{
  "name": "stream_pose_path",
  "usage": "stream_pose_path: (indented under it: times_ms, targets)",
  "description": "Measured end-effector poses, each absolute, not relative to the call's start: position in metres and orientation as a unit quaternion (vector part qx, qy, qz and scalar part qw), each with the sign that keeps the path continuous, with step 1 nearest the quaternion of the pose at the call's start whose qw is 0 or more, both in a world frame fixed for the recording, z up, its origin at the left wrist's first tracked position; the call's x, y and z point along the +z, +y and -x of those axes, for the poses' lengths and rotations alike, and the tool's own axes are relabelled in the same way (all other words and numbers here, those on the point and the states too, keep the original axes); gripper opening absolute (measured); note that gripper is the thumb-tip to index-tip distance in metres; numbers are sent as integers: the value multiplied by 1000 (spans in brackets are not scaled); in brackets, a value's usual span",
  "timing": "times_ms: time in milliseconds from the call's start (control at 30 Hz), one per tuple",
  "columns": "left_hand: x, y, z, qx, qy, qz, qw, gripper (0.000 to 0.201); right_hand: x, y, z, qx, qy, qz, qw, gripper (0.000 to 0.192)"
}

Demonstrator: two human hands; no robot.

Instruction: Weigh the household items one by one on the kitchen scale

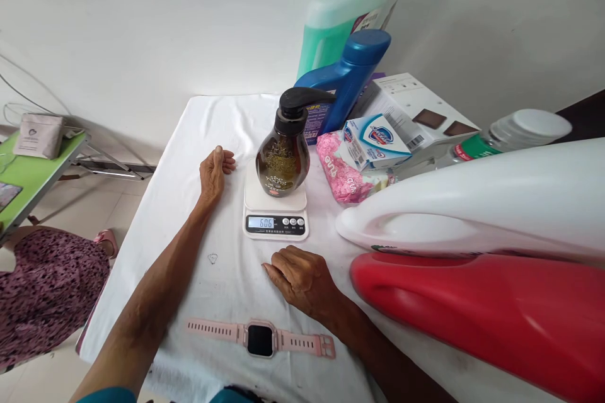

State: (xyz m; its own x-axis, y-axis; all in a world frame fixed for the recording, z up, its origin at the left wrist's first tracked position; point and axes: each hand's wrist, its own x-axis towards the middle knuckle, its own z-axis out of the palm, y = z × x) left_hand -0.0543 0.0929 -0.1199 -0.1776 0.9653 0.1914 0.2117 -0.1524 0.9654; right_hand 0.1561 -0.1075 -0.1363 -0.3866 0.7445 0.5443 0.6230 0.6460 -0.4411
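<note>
While a dark pump bottle [282,154] lettered "See Young" is standing upright on a white kitchen scale [276,211] whose display is reading 606, the left hand [213,173] is resting loosely curled and empty just left of the scale. The right hand [301,279] is lying flat and open on the white tablecloth [165,201] before the scale, holding nothing, near a pink smartwatch [260,337]. A Safeguard soap box [375,140] is sitting on a pink packet [340,176] to the right.

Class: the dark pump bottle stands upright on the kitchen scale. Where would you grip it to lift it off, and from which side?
Probably grip the pump bottle round its narrow neck under the black pump head, coming from the left, where the left hand lies; boxes and bottles crowd its right, and the spout points right.
</note>
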Motion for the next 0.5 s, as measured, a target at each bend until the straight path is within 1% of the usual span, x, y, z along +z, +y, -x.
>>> stream_pose_path:
  times_ms: [167,233,267,333,400,467,500]
  targets:
    - [-121,93,56,528,546,-549,349,67,-135,-107,-156,83,-830,410,370,37]
    - [-120,96,59,510,559,-571,318,68,-134,-108,-157,86,-830,409,369,37]
    - [-119,99,61,492,572,-592,283,68,-133,-108,-157,87,-831,408,368,38]
    - [-115,108,66,421,611,-643,191,71,-132,-108,-157,90,-832,408,365,38]
    - [-112,120,70,302,655,-681,122,86,-132,-108,-158,91,-833,408,362,38]
    - [-109,133,71,182,685,-697,107,100,-133,-107,-157,91,-835,408,358,38]
    - [-108,138,71,139,693,-699,109,102,-134,-107,-157,91,-835,408,357,39]
